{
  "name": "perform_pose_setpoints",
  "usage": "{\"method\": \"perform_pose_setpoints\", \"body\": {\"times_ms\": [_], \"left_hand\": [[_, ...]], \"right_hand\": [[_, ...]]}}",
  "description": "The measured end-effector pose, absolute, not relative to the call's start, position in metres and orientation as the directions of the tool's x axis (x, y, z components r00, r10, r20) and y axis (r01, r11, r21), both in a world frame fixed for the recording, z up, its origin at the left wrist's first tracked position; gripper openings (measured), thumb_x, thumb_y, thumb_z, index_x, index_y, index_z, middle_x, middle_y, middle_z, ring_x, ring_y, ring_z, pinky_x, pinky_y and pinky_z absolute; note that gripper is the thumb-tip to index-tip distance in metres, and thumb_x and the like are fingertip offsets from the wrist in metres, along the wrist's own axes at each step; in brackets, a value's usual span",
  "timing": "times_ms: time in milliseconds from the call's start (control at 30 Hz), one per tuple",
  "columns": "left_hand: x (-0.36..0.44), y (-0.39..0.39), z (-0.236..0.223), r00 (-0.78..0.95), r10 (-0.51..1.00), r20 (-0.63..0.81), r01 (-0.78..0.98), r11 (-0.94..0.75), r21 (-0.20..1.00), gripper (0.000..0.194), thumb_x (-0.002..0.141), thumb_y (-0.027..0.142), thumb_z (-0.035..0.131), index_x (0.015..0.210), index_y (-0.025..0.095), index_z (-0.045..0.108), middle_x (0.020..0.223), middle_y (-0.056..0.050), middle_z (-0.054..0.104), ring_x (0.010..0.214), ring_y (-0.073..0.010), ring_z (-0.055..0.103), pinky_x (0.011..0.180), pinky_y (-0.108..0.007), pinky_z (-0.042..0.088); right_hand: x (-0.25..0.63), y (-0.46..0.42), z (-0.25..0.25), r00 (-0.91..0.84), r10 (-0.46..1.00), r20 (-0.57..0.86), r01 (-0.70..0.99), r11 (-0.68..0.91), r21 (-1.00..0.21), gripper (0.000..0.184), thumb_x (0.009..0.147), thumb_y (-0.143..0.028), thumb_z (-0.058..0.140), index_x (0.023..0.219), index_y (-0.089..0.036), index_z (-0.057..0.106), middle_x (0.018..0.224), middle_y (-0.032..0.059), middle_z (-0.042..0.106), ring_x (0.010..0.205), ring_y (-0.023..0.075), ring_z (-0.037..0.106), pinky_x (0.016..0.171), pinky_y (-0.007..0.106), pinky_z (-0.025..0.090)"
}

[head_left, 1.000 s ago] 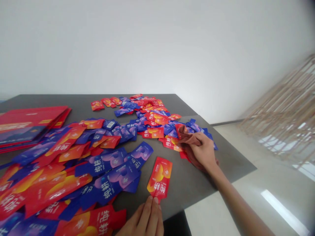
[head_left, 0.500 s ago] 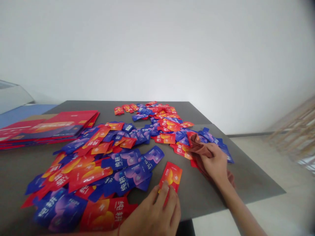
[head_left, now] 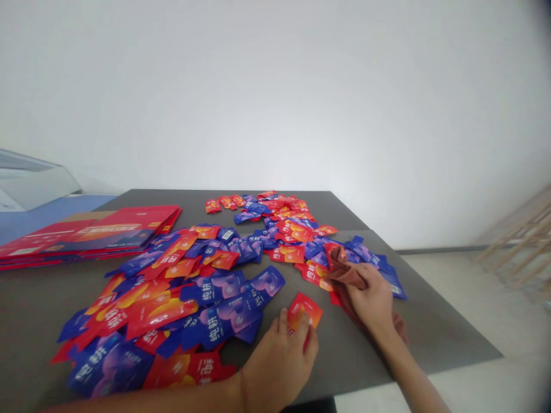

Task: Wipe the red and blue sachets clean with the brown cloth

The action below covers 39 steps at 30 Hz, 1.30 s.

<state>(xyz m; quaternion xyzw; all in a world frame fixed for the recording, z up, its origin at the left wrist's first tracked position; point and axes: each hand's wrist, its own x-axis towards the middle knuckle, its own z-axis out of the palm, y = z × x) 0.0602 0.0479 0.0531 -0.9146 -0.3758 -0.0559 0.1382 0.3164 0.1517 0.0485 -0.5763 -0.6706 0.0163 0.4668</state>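
L hand (head_left: 282, 355) on red packet (head_left: 310, 310), fingers bent, slightly apart; can't tell if pinching or just pressing, prob. to steady it. Packet's at near side of grey table (head_left: 439, 341), just R of big packet pile (head_left: 161, 312), clear for handling, I'd guess. R hand (head_left: 372, 298) pinching brown cloth (head_left: 346, 272), bunched prob. for firmer grip, up against other packets (head_left: 313, 274).
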Motion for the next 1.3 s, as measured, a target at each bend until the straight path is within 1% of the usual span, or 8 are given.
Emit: {"method": "perform_pose_setpoints", "body": {"times_ms": [200,367,467,667,800,967,1100,1300], "left_hand": [[0.068,0.077,0.058,0.759,0.617,0.207,0.651,-0.732,-0.201,0.039,0.109,0.026,0.05,0.142,0.008,0.06,0.147,-0.027,0.061,0.128,-0.0409,0.069,0.1,-0.053,0.063],[0.068,0.111,0.066,0.825,0.523,0.214,0.559,-0.809,-0.18,0.036,0.107,0.026,0.062,0.141,0.016,0.062,0.149,-0.016,0.062,0.135,-0.0329,0.063,0.107,-0.053,0.059],[0.063,0.125,0.071,0.852,0.48,0.209,0.511,-0.85,-0.128,0.039,0.103,0.029,0.07,0.14,0.019,0.063,0.146,-0.012,0.063,0.13,-0.0301,0.065,0.106,-0.053,0.059],[0.053,0.142,0.091,0.923,0.355,0.148,0.357,-0.934,0.011,0.038,0.104,0.021,0.067,0.142,0.02,0.062,0.144,-0.01,0.065,0.127,-0.0258,0.067,0.107,-0.048,0.06],[0.042,0.159,0.109,0.816,0.568,0.111,0.57,-0.821,0.012,0.034,0.105,0.033,0.069,0.136,0.019,0.065,0.135,-0.01,0.069,0.115,-0.0245,0.071,0.098,-0.046,0.063],[0.011,0.211,0.13,0.462,0.88,0.111,0.886,-0.452,-0.102,0.037,0.103,0.042,0.071,0.13,0.017,0.066,0.129,-0.01,0.069,0.112,-0.0253,0.07,0.096,-0.047,0.063],[-0.009,0.251,0.14,0.372,0.925,0.074,0.92,-0.357,-0.159,0.039,0.103,0.044,0.07,0.132,0.018,0.066,0.132,-0.011,0.068,0.114,-0.0258,0.07,0.097,-0.048,0.062],[-0.007,0.271,0.131,0.451,0.893,0.001,0.869,-0.439,-0.23,0.04,0.103,0.045,0.071,0.132,0.018,0.066,0.132,-0.011,0.068,0.114,-0.026,0.07,0.098,-0.049,0.062]], "right_hand": [[0.316,0.152,0.049,0.095,0.787,0.61,0.765,0.334,-0.551,0.031,0.089,-0.03,0.061,0.112,-0.022,0.081,0.11,0.0086,0.079,0.101,0.0286,0.071,0.091,0.04,0.053],[0.317,0.153,0.047,0.097,0.768,0.633,0.77,0.346,-0.537,0.031,0.089,-0.031,0.063,0.112,-0.021,0.082,0.109,0.0084,0.079,0.101,0.029,0.071,0.091,0.04,0.053],[0.318,0.154,0.045,0.084,0.764,0.64,0.78,0.35,-0.519,0.032,0.088,-0.031,0.062,0.111,-0.021,0.082,0.108,0.0088,0.079,0.099,0.0295,0.072,0.088,0.041,0.053],[0.319,0.154,0.045,0.124,0.755,0.644,0.742,0.361,-0.565,0.028,0.09,-0.035,0.063,0.106,-0.021,0.082,0.104,0.0091,0.079,0.094,0.0293,0.072,0.085,0.04,0.053],[0.319,0.155,0.045,0.142,0.747,0.65,0.748,0.349,-0.565,0.028,0.09,-0.036,0.063,0.103,-0.021,0.083,0.102,0.0096,0.079,0.093,0.0304,0.073,0.084,0.041,0.053],[0.318,0.155,0.045,0.14,0.749,0.648,0.756,0.342,-0.559,0.029,0.089,-0.035,0.063,0.104,-0.021,0.083,0.102,0.0096,0.079,0.094,0.0306,0.072,0.083,0.041,0.053],[0.317,0.154,0.046,0.135,0.754,0.643,0.753,0.344,-0.561,0.029,0.092,-0.035,0.063,0.108,-0.022,0.083,0.104,0.0084,0.078,0.095,0.0297,0.072,0.084,0.04,0.053],[0.316,0.153,0.046,0.132,0.755,0.643,0.746,0.352,-0.566,0.028,0.091,-0.031,0.064,0.109,-0.021,0.082,0.107,0.0091,0.079,0.099,0.0292,0.072,0.087,0.04,0.053]]}}
